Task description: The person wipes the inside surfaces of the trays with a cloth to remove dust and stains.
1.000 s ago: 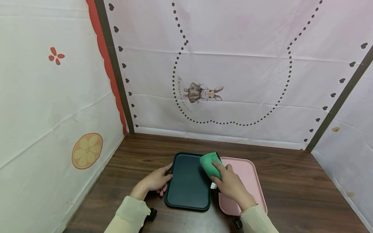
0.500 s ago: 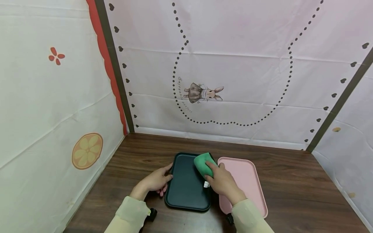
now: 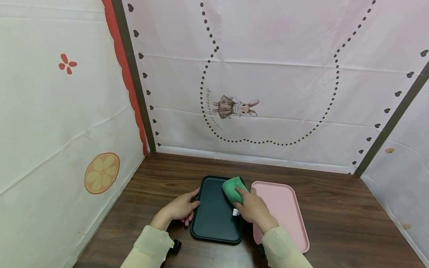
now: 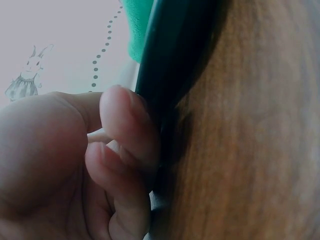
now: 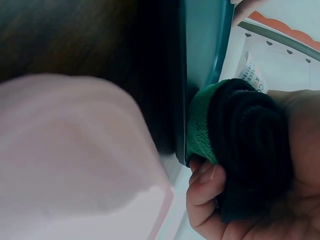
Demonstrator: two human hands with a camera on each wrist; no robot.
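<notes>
Clearly, green roll [image 3: 232, 190] gripped in right hand [image 3: 254, 209], jutting out ahead, over dark tray [image 3: 214, 225], left hand [image 3: 178, 208] holding tray's edge

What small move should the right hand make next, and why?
Probably move the bundle a little left over the dark tray. The right hand grips it at that tray's right side, bare surface lies to its left, and the left hand holds the opposite edge.

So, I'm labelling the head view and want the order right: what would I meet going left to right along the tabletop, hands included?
Left hand → dark tray → green fabric item → right hand → pink tray.
</notes>
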